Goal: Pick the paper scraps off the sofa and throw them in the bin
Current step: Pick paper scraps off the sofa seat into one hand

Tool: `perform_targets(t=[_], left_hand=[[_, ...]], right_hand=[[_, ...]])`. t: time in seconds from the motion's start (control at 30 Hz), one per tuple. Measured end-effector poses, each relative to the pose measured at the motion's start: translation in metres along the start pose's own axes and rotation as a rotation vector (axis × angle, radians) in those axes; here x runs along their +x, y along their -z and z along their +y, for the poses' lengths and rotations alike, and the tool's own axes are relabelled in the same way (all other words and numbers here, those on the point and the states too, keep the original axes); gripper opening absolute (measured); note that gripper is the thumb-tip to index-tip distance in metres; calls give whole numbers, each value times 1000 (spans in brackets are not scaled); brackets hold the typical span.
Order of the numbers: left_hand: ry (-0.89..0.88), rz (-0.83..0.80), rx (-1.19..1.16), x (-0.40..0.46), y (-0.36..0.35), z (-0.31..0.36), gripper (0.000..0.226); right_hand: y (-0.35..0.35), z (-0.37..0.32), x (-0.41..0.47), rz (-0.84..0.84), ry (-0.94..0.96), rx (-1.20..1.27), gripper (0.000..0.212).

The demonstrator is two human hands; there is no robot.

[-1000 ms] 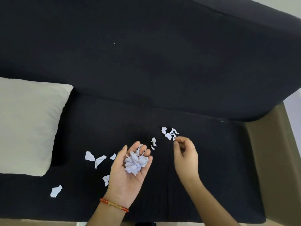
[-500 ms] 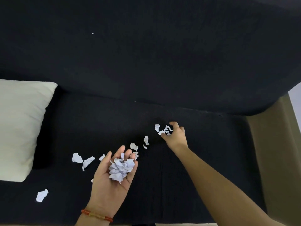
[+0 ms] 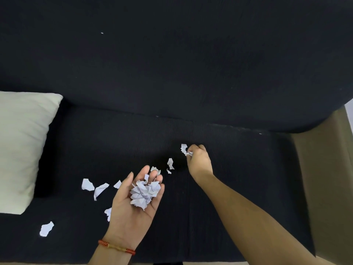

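The right hand (image 3: 198, 159) reaches to the middle of the sofa (image 3: 238, 169) seat, near the crease below the backrest, its fingertips pinching a small cluster of paper scraps (image 3: 185, 149) there. The left hand (image 3: 137, 199) hovers palm up over the front half of the seat, fingers relaxed, cradling a loose pile of collected scraps (image 3: 145, 192). More scraps lie on the seat: two between the hands (image 3: 170, 163), several to the left of the left hand (image 3: 87, 184), and one near the front left edge (image 3: 46, 228), just in front of the pale cushion (image 3: 23, 146) at the seat's left end. No bin is in view.

The scraps look feather-light, thin and crumpled; they should bend at a touch, and a draught or a tilted palm could easily spill the pile. Each is best nipped at a raised torn edge, since the flat ones may cling to the ribbed fabric.

A red and gold bracelet (image 3: 116, 247) circles the left wrist. No writing, brand or label can be read anywhere.
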State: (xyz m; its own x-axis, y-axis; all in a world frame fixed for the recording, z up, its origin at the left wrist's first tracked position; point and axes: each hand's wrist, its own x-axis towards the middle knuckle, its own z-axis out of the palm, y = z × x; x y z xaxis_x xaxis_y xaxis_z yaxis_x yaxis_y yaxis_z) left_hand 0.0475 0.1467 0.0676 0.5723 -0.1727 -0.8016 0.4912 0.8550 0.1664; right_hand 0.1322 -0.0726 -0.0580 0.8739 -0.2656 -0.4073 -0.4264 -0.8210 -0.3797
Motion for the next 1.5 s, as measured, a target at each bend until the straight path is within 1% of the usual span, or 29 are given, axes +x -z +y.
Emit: perform_targets(t=[0.07, 0.13, 0.2, 0.27, 0.3, 0.33, 0.43, 0.5, 0.53, 0.63, 0.73, 0.83, 0.9, 1.0, 1.07, 1.17, 1.23, 1.33, 1.4, 1.5], left_hand=[[-4, -4, 5, 0, 0, 3, 37], [-6, -12, 2, -1, 1, 6, 37], [-7, -28, 1, -2, 4, 11, 37], [-11, -30, 1, -4, 7, 14, 39], [-13, -26, -3, -5, 9, 16, 37], [-13, -21, -9, -6, 11, 17, 36], [-15, -21, -23, -9, 14, 22, 36], [-25, -11, -18, -10, 17, 24, 35], [-30, 1, -20, -9, 19, 25, 35], [-38, 19, -34, -9, 26, 29, 36], [-41, -7, -31, -11, 30, 33, 36], [-35, -36, -25, -12, 31, 35, 43], [-33, -40, -28, -11, 30, 35, 43], [-33, -8, -25, -9, 27, 32, 35], [-41, 14, -22, -8, 24, 31, 37], [-61, 19, -4, -9, 22, 29, 38], [-64, 15, 5, -11, 23, 28, 38], [-58, 33, 15, -16, 28, 28, 41], [-60, 52, 17, -18, 34, 28, 44], [-67, 57, 28, -22, 41, 30, 40]], right_hand=[[1, 0, -1, 49, -34, 71, 13], [4, 0, -1, 91, -70, 194, 14], [7, -4, 3, 131, -60, 284, 15], [8, -10, 11, 154, -36, 321, 16], [9, -15, 16, 148, -25, 316, 20], [9, -20, 21, 123, -15, 294, 28], [9, -35, 32, -28, 20, 137, 57], [6, -41, 39, -104, 59, 4, 66], [4, -42, 43, -123, 78, -52, 66], [2, -44, 50, -106, 118, -141, 51], [4, -40, 46, -71, 119, -126, 33], [5, -37, 28, -46, 26, 98, 22], [5, -36, 12, -71, -19, 218, 17], [7, -34, -12, -113, -20, 256, 14], [5, -34, -25, -121, 0, 248, 13], [-6, -36, -41, -149, 60, 174, 9], [-15, -38, -50, -205, 88, 134, 15], [-26, -44, -57, -273, 120, 29, 31], [-31, -47, -59, -235, 132, -28, 30], [-35, -50, -58, -171, 129, -69, 25]])
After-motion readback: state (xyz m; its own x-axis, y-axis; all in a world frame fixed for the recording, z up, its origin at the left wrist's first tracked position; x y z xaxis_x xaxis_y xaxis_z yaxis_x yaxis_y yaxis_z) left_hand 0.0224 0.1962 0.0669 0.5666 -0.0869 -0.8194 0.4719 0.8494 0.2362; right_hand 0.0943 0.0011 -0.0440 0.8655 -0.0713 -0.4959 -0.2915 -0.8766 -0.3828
